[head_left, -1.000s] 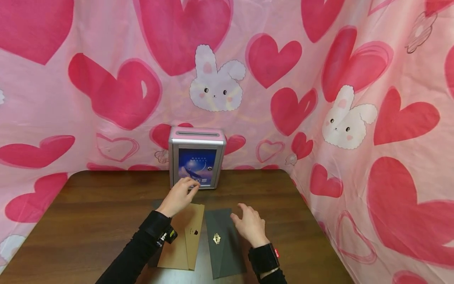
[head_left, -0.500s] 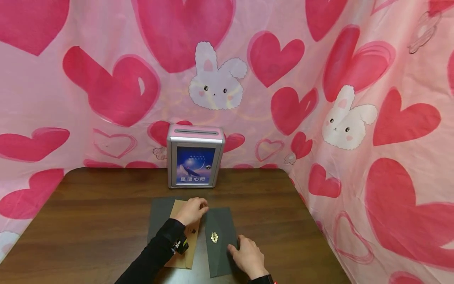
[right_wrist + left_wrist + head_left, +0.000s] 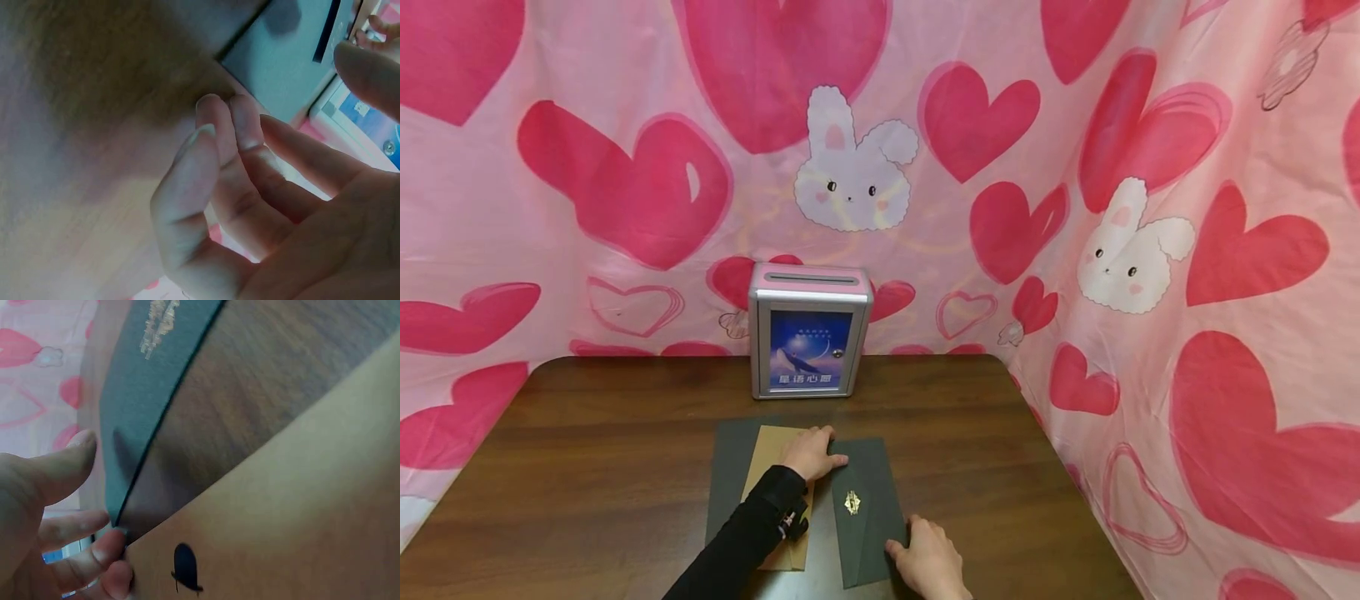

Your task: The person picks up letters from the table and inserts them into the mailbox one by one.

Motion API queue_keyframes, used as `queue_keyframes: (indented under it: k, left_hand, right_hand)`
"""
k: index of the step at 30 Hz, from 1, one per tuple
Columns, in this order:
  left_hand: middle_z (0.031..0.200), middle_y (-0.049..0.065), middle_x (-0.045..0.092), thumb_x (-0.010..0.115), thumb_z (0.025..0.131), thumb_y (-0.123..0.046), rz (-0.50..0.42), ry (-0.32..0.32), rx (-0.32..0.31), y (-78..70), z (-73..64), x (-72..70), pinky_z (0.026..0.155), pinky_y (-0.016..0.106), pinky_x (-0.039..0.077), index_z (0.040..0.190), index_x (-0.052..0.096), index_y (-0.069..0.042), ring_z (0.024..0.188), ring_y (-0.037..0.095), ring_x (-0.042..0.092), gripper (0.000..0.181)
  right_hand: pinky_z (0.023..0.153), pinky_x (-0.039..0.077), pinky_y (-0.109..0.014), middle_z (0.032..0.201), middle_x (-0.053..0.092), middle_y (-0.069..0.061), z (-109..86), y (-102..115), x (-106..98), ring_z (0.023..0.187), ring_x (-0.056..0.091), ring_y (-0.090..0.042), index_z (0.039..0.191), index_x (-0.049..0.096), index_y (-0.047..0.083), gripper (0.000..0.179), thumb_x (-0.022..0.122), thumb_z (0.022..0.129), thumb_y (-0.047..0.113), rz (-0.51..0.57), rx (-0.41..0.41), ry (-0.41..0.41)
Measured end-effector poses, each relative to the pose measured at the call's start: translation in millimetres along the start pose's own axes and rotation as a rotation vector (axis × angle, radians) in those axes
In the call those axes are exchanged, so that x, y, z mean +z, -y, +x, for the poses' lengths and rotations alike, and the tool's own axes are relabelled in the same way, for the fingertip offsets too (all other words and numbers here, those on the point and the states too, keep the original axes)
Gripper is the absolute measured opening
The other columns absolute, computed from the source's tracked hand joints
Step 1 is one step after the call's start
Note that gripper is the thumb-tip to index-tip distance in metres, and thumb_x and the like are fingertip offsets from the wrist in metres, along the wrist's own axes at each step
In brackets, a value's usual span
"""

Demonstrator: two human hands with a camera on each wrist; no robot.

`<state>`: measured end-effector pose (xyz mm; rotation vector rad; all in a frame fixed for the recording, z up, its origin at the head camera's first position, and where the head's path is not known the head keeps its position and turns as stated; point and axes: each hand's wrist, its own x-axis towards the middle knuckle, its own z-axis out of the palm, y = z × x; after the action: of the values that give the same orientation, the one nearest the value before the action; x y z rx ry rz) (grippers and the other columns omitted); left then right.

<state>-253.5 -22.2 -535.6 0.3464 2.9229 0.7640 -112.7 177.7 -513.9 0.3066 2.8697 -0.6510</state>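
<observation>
A dark green envelope [image 3: 871, 492] with a gold emblem lies on the table, slightly turned. My left hand [image 3: 808, 454] reaches across the tan envelope [image 3: 766, 454] to the green envelope's far left corner. In the left wrist view its fingertips are right at that corner and the thumb stands apart above it. My right hand [image 3: 931, 560] is at the near right edge of the green envelope, thumb toward the paper; in the right wrist view the fingers are loosely bent, the fingertips close by the envelope's corner. Under the tan envelope shows another dark green envelope [image 3: 727, 462].
A silver and pink box [image 3: 808, 279] with a slot on top and a keyed front door stands at the back of the wooden table [image 3: 610, 467]. Behind it hangs a pink cloth [image 3: 850, 42] printed with hearts and rabbits.
My left hand has come down from in front of the box, moving right to the green envelope's far corner. My right hand has moved nearer me along the envelope's right edge.
</observation>
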Motion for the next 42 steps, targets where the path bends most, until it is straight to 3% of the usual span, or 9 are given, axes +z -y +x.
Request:
queue_keyframes:
  k: [9,17,22,27,29,33,34,36,42]
  left_hand:
    - [0.111,0.020,0.055,0.086,0.067,-0.037,0.033,0.069,-0.052,-4.5,-1.9,-0.3,0.087,0.051,0.044,0.114,0.050,-0.001,0.105,0.037,0.052,0.069]
    - [0.126,0.021,0.053,0.082,0.073,-0.033,0.020,0.104,-0.011,-5.8,-4.1,-0.1,0.092,0.056,0.041,0.124,0.055,-0.001,0.121,0.038,0.044,0.066]
    - [0.114,0.015,0.063,0.079,0.077,-0.025,-0.209,0.076,0.041,2.5,-3.1,-0.5,0.089,0.049,0.045,0.118,0.062,-0.001,0.108,0.032,0.056,0.050]
    - [0.089,0.008,0.066,0.068,0.087,-0.013,-0.663,0.187,0.107,8.8,-2.3,-10.8,0.070,0.035,0.049,0.104,0.062,0.001,0.077,0.017,0.059,0.022]
    - [0.093,0.011,0.068,0.066,0.090,-0.013,-0.767,0.226,0.104,9.3,-3.2,-16.0,0.071,0.034,0.050,0.106,0.061,0.003,0.080,0.018,0.061,0.023]
    - [0.065,0.000,0.045,0.066,0.090,-0.017,-0.780,0.237,0.086,6.2,-3.7,-26.4,0.055,0.028,0.032,0.079,0.045,-0.003,0.060,0.013,0.041,0.028]
    - [0.065,0.000,0.044,0.066,0.090,-0.018,-0.774,0.237,0.091,4.8,-4.5,-30.0,0.055,0.028,0.031,0.077,0.042,-0.004,0.060,0.013,0.040,0.031]
    - [0.062,-0.003,0.025,0.066,0.090,-0.019,-0.767,0.239,0.100,2.3,-5.1,-36.4,0.053,0.029,0.020,0.073,0.028,-0.010,0.055,0.012,0.023,0.043]
    - [0.061,-0.004,0.021,0.066,0.090,-0.023,-0.736,0.218,0.125,-5.8,-8.0,-51.0,0.050,0.027,0.017,0.070,0.026,-0.011,0.051,0.011,0.019,0.046]
  right_hand:
    - [0.071,0.045,-0.062,0.102,0.059,-0.023,1.4,11,8,0.091,0.059,-0.042,0.119,0.056,-0.003,0.070,0.083,0.068,0.037,-0.033,0.016,0.060]
    - [0.073,0.045,-0.062,0.108,0.057,-0.024,3.9,15,7,0.092,0.059,-0.043,0.123,0.053,-0.002,0.073,0.082,0.071,0.039,-0.052,0.051,0.083]
    - [0.076,0.044,-0.062,0.112,0.055,-0.026,4.2,15,7,0.095,0.058,-0.044,0.125,0.051,-0.003,0.075,0.081,0.072,0.040,-0.030,0.048,0.092]
    - [0.078,0.043,-0.062,0.114,0.056,-0.025,7.8,8,6,0.100,0.056,-0.044,0.124,0.052,-0.002,0.075,0.079,0.072,0.045,0.003,0.031,0.101]
    - [0.079,0.043,-0.062,0.112,0.057,-0.023,8.7,6,4,0.101,0.056,-0.044,0.121,0.053,-0.002,0.072,0.077,0.074,0.047,0.027,0.008,0.117]
    - [0.076,0.046,-0.057,0.099,0.061,-0.019,12.6,0,-2,0.092,0.058,-0.038,0.116,0.055,-0.007,0.066,0.071,0.081,0.047,0.137,-0.084,0.172]
    - [0.073,0.047,-0.054,0.096,0.061,-0.017,14.4,-2,-5,0.088,0.059,-0.035,0.116,0.054,-0.008,0.065,0.068,0.083,0.047,0.171,-0.099,0.193]
    - [0.065,0.050,-0.047,0.086,0.061,-0.015,18.3,-5,-9,0.073,0.060,-0.030,0.118,0.053,-0.009,0.065,0.065,0.086,0.046,0.260,-0.111,0.243]
    - [0.051,0.050,-0.034,0.076,0.061,-0.006,22.4,-11,-25,0.058,0.055,-0.016,0.125,0.049,-0.009,0.060,0.065,0.089,0.036,0.452,-0.054,0.360]
